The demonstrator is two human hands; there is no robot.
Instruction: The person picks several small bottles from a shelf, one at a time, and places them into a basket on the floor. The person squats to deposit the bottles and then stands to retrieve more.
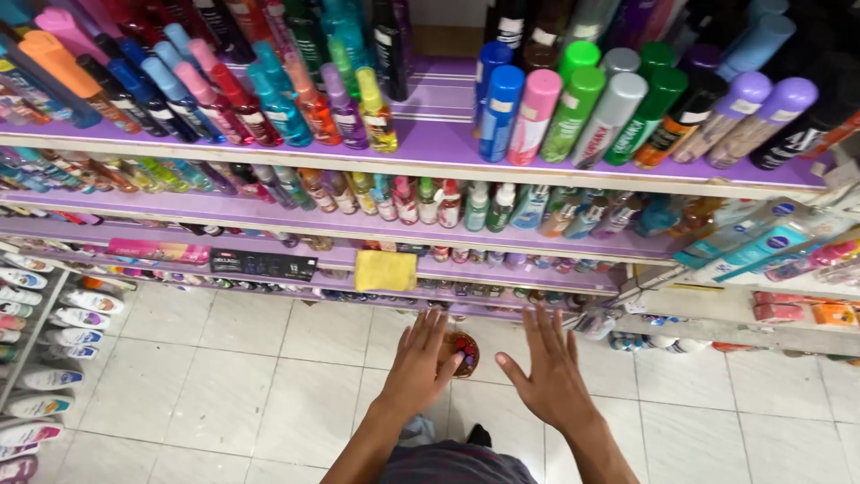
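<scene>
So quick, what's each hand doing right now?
Left hand: fingers spread, touching a small round reddish container; a firm grip cannot be told.
Right hand: open, fingers spread, holding nothing.
</scene>
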